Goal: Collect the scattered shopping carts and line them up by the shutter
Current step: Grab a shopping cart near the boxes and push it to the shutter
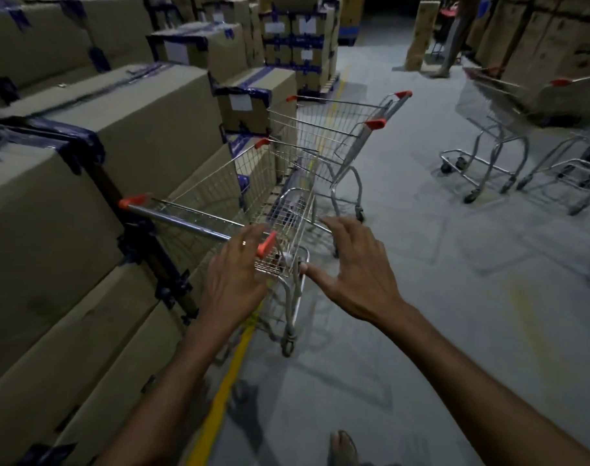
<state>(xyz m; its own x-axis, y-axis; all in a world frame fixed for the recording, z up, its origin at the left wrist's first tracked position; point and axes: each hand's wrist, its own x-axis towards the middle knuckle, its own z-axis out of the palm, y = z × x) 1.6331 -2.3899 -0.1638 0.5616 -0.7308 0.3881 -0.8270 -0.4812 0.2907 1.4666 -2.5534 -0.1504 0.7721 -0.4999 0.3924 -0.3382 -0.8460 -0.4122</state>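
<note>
The cart stands on the floor just beside the stacked boxes on the left, its handle towards the person. The left grip is over the right end of the handle by the red cap, fingers straight and apart, not curled round the bar. The right grip hovers to the right of the cart, fingers spread wide and holding nothing, its thumb close to the frame. Whether either touches the cart cannot be told. A second cart stands right at the first one's front end, turned sideways. A yellow line runs along the floor under the cart. Far carts stand well apart on the right. A foot shows at the bottom edge.
</note>
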